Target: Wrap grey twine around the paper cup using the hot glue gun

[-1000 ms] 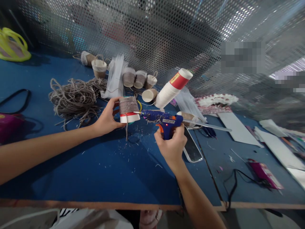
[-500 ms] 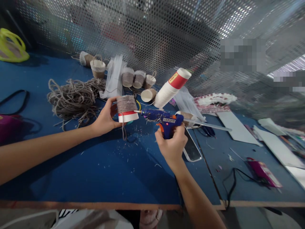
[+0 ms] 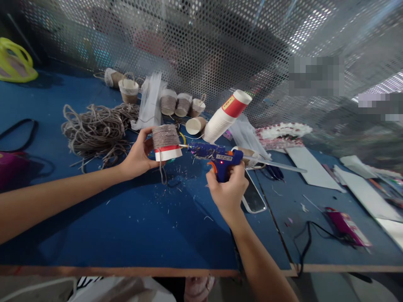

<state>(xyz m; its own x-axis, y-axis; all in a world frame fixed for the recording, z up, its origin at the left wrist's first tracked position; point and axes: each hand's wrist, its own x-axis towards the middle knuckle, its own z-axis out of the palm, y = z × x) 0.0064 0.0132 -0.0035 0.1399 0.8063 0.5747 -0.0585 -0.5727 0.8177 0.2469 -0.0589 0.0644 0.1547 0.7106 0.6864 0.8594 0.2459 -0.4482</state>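
Left grip (image 3: pixel 137 156) curls around a twine-wrapped cup (image 3: pixel 166 141) above the tabletop (image 3: pixel 141 235) (loose twine end (image 3: pixel 161 171) hanging at six o'clock) — right grip (image 3: pixel 231 188) clasps a blue glue gun (image 3: pixel 224 157), nozzle (image 3: pixel 184 146) at the cup's three o'clock.

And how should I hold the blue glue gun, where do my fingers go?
Best by the handle, coming from the near side, as the right hand does: it juts down from the glue gun toward the person, with the orange trigger in front. I'd keep fingers off the metal nozzle, which could be hot, since the red light glows.
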